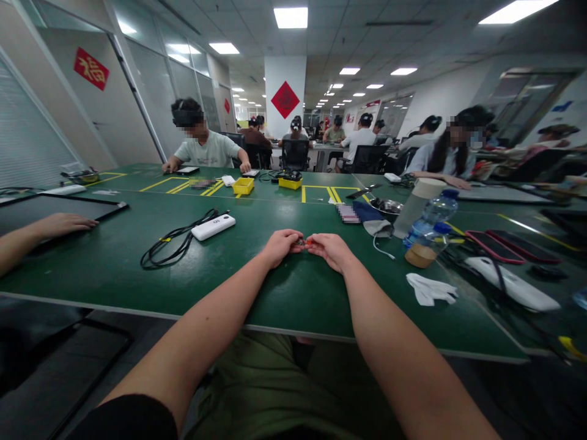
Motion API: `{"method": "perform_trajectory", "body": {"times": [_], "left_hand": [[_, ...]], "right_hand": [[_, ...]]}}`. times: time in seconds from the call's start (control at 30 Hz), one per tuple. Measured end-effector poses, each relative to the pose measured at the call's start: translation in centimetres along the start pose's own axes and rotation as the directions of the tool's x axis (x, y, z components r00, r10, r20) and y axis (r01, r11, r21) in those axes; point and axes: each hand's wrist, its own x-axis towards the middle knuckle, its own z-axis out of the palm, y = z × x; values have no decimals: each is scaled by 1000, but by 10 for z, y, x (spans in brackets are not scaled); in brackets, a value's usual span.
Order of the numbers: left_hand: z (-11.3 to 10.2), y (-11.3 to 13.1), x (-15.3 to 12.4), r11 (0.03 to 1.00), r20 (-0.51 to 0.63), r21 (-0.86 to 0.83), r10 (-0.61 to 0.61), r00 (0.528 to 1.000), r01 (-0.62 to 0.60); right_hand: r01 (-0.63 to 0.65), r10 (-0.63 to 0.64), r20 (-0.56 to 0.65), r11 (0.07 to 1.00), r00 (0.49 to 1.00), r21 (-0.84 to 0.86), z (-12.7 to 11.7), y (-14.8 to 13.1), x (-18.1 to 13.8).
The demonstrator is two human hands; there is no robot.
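Note:
Above the green table (pixel 257 293), my left hand (pixel 280 248) and my right hand (pixel 331 249) meet with their fingertips close together. Pinched in the left fingers is a small dark, metallic-looking piece (pixel 300 241). A small orange-red piece (pixel 309 242) shows between my right fingertips, against or very near the dark one. Whether the two pieces are joined I cannot tell, since fingers cover much of both. To the left of my left hand lies a white power bank (pixel 213 227) with a coiled black cable (pixel 177 243).
Right of my arms are a crumpled white tissue (pixel 431 289), plastic bottles (pixel 428 220), a grey-white tumbler (pixel 415 208) and a metal bowl (pixel 387 208). Yellow trays (pixel 243 186) stand farther back. Another person's hand (pixel 68 226) rests at the left; co-workers sit across the table.

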Motion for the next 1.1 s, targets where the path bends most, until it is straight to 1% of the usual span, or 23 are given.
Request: {"method": "perform_trajectory", "body": {"times": [0.17, 0.33, 0.57, 1.1], "left_hand": [[0, 2, -1, 999, 17, -54, 3, 1000, -2], [-1, 0, 1, 996, 29, -84, 2, 1000, 1], [-3, -2, 2, 997, 38, -75, -8, 999, 11], [1, 3, -2, 996, 37, -87, -22, 999, 26]], "right_hand": [[-22, 24, -41, 999, 999, 39, 0, -1, 2], [-33, 35, -36, 998, 999, 52, -1, 0, 4], [-43, 45, -35, 998, 998, 56, -3, 1, 5], [-46, 48, -21, 997, 999, 54, 0, -3, 0]]}}
